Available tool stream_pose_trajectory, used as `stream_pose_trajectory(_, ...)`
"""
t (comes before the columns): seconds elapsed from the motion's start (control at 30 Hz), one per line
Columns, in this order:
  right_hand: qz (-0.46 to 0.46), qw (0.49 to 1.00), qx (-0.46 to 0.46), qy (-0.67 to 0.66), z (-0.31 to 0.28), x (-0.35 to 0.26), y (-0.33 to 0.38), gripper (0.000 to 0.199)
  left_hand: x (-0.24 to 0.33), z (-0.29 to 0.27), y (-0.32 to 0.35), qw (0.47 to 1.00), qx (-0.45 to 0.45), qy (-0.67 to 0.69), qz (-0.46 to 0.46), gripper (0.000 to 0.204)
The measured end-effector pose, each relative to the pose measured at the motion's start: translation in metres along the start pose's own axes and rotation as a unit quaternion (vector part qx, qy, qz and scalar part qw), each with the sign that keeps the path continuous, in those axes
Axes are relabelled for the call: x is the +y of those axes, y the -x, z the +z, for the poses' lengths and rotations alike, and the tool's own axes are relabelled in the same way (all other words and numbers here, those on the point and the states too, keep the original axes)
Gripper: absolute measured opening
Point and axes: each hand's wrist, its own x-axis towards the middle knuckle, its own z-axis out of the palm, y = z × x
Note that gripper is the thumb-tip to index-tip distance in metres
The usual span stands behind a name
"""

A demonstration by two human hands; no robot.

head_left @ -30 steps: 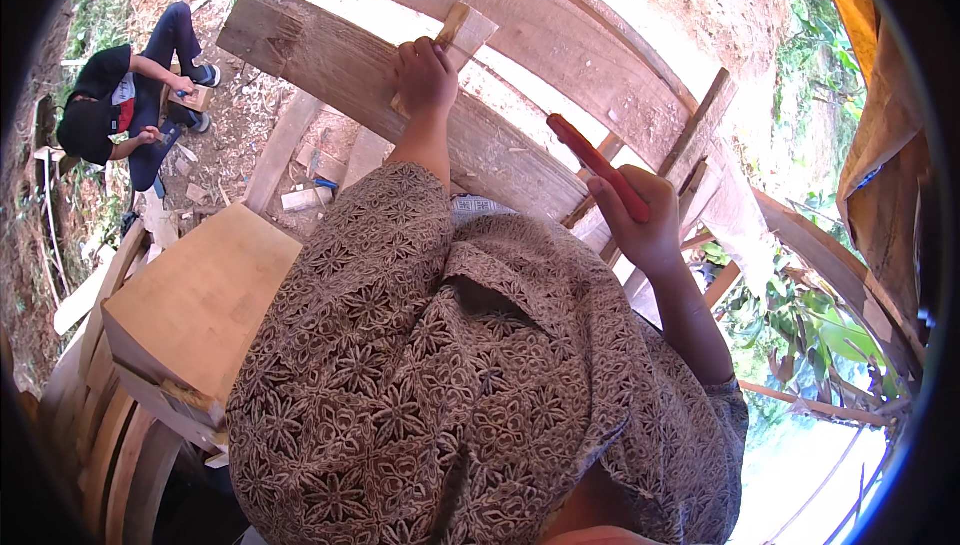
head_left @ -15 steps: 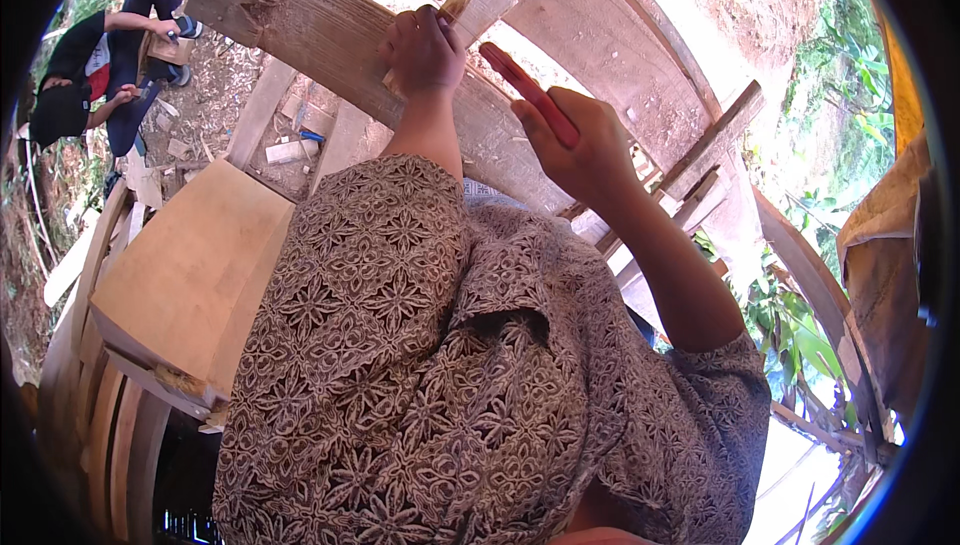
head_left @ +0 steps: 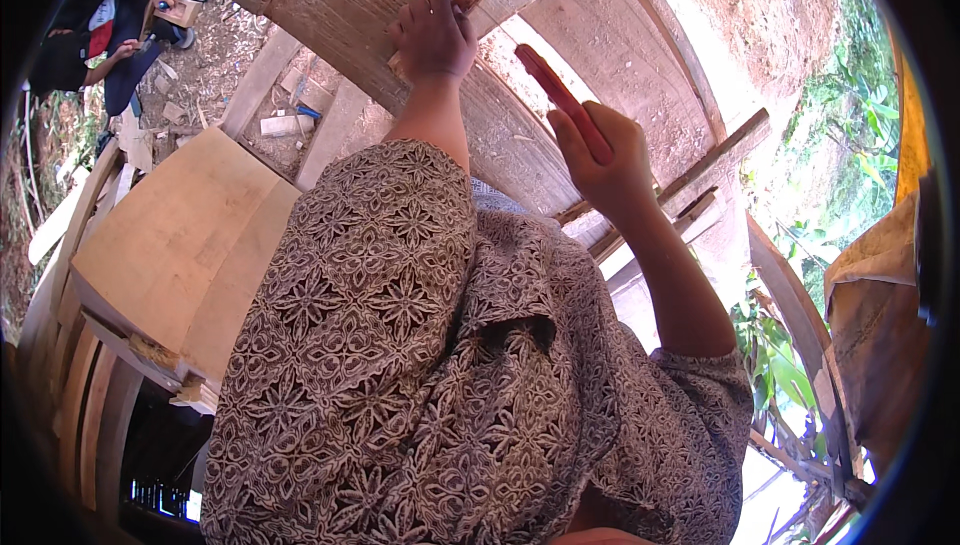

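My left hand is closed on a short wooden block, pressing it onto a thick rough plank. The block's pale end sticks out to the right of my fingers. My right hand is wrapped around a long, narrow red tool, held above the bench to the right of my left hand. The tool's far end points up and left toward the block without touching it. Whether it has a blade cannot be made out.
A smooth pale wooden piece lies at left. Below it are stacked curved boards. Wood scraps and a blue-handled tool lie on the ground. At far left another person sits working. A bench board extends right.
My right hand and the red tool have moved a little right and down, away from the block. My left hand stays on the block. The whole view has shifted slightly.
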Motion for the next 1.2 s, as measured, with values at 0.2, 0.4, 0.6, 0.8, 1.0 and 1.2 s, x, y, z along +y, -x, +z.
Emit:
stream_pose_trajectory(0.2,0.035,0.998,-0.058,0.018,-0.078,-0.008,0.098,0.023,0.006,-0.011,0.001,0.998,0.048,-0.044,-0.004,0.025)
stream_pose_trajectory(0.4,-0.046,0.997,-0.052,-0.013,-0.034,0.007,0.029,0.033,-0.002,-0.005,0.003,0.999,-0.010,-0.025,-0.030,0.024)
stream_pose_trajectory(0.6,-0.057,0.996,0.001,-0.069,0.074,0.015,-0.117,0.039,0.002,-0.007,0.000,0.999,-0.030,0.008,-0.026,0.025)
stream_pose_trajectory(0.8,-0.029,0.998,-0.008,-0.059,0.052,0.015,-0.084,0.036,0.002,-0.010,-0.002,1.000,-0.015,0.001,-0.020,0.023)
stream_pose_trajectory(1.0,0.046,0.996,-0.070,-0.019,-0.047,0.018,0.060,0.032,0.001,-0.002,0.003,0.999,0.002,-0.025,-0.032,0.022)
stream_pose_trajectory(1.2,0.002,0.996,-0.090,-0.018,-0.057,0.017,0.066,0.017,0.002,-0.006,0.002,0.999,0.006,-0.029,-0.017,0.021)
